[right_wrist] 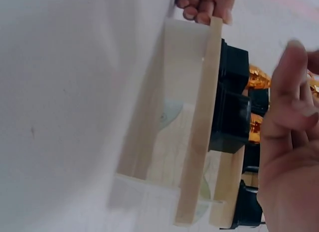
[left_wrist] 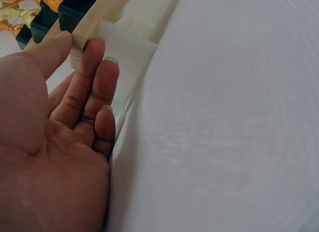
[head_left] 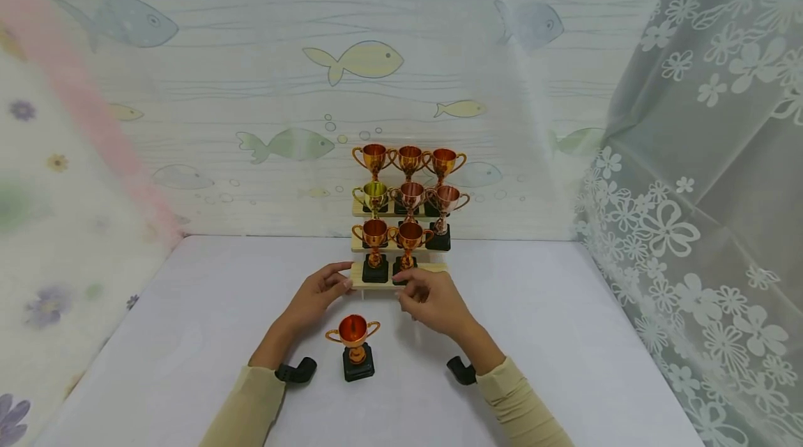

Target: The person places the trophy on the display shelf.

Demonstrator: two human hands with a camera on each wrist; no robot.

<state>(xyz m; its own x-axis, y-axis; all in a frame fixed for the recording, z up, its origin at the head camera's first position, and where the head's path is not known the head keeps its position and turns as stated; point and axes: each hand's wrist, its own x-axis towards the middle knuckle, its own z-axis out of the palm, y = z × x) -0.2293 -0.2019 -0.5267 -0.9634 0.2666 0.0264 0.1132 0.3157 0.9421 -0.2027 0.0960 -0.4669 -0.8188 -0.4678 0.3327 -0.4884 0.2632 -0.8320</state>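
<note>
A stepped wooden stand (head_left: 433, 268) with several copper and gold trophy cups stands at the back middle of the white table. My left hand (head_left: 341, 279) grips the left end of its lowest step (left_wrist: 99, 12), thumb on top and fingers against the translucent side panel (left_wrist: 129, 52). The same hand's fingers (right_wrist: 202, 5) show at the far end of the step (right_wrist: 199, 142) in the right wrist view. My right hand (head_left: 408, 290) hovers at the step's front, by the black trophy bases (right_wrist: 232, 107), holding nothing. One loose trophy (head_left: 354, 342) stands upright on the table between my forearms.
The white table (head_left: 564, 335) stretches out on both sides of the stand. Behind the stand is a wall with a fish pattern (head_left: 364, 60). A lace curtain (head_left: 690, 224) hangs along the table's right edge, and flowered fabric (head_left: 50, 238) along the left.
</note>
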